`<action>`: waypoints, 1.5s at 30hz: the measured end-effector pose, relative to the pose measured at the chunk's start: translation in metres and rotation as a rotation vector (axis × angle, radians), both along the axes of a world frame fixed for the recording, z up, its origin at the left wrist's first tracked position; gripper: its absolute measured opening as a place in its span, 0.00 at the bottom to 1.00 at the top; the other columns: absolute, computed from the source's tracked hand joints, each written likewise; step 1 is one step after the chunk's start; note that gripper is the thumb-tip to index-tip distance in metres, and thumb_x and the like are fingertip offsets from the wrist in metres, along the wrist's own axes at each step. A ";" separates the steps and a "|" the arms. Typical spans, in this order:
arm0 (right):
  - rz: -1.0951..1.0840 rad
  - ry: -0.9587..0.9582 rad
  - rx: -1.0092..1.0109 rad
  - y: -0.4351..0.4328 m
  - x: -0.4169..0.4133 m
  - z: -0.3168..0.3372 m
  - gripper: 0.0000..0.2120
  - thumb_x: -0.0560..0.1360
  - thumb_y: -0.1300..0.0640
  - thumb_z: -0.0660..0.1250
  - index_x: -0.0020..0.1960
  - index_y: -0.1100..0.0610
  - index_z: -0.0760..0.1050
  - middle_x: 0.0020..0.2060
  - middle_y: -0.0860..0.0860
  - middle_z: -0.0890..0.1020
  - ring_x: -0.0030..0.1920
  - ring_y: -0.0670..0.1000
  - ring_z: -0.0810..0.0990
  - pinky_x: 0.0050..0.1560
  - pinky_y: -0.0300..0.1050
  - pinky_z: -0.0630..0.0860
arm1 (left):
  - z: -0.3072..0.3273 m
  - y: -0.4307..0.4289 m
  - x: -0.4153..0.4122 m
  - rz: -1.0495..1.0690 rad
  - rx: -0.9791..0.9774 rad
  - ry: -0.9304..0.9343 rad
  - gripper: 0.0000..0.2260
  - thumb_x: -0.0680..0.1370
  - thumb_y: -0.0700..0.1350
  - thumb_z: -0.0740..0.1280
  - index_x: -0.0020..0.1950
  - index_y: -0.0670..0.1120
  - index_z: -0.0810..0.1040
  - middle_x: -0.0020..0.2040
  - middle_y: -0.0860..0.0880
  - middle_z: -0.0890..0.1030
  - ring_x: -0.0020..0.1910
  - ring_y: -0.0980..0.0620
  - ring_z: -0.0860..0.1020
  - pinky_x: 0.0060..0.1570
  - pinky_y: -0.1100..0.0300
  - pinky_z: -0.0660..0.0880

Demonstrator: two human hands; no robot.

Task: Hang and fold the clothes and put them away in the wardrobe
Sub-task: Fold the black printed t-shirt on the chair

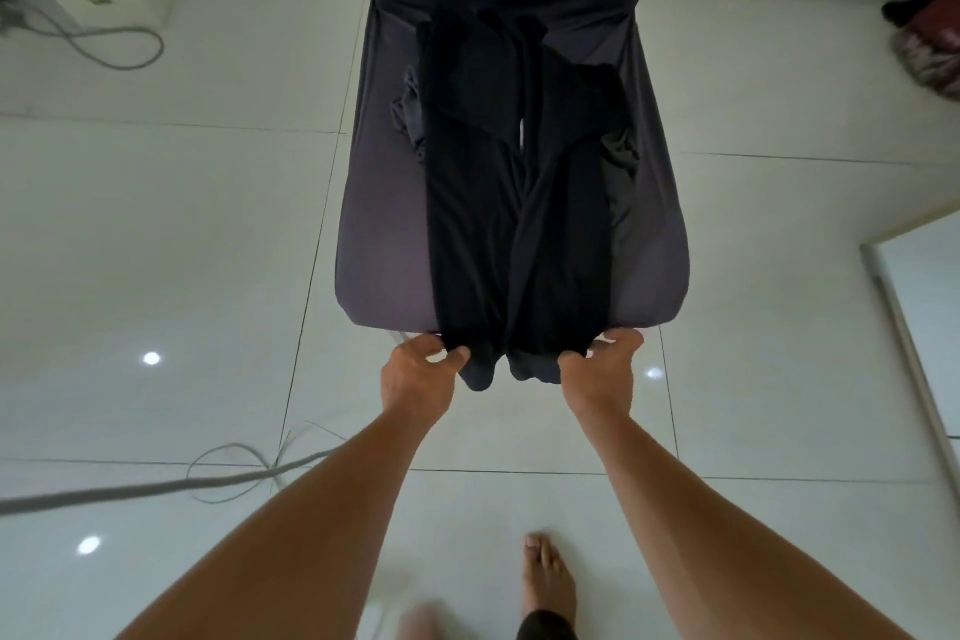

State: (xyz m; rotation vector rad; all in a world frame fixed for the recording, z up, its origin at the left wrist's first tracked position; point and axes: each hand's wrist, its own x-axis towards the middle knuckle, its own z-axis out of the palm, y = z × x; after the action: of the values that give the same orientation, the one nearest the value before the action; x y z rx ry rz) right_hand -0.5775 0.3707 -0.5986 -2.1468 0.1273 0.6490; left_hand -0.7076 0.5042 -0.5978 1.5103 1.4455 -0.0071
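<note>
Head camera looks steeply down, close

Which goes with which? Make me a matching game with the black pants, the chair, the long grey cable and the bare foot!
Things:
1. black pants
2. chair
3. long grey cable
4. bare foot

Places or states:
A. lies on the tiles beside the left arm
B. stands on the floor near the bottom edge
C. pinched by the left hand and right hand
D. wears a grey cover

Pairs: 1-C, 2-D, 3-A, 4-B

Trousers point(488, 203) lengthwise on chair seat point(379, 234)
</note>
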 end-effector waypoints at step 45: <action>-0.015 0.435 0.722 0.075 0.099 0.221 0.27 0.72 0.76 0.53 0.62 0.60 0.79 0.56 0.60 0.82 0.51 0.56 0.81 0.57 0.47 0.77 | 0.241 0.113 0.080 0.034 -0.505 -0.380 0.12 0.79 0.30 0.61 0.58 0.37 0.81 0.46 0.45 0.87 0.42 0.52 0.86 0.33 0.64 0.80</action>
State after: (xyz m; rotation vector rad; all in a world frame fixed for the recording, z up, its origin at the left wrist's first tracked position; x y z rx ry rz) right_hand -0.4785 0.4460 -0.3781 -1.2963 0.1191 0.9721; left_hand -0.6281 0.6167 -0.3569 1.0075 1.0614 -0.0569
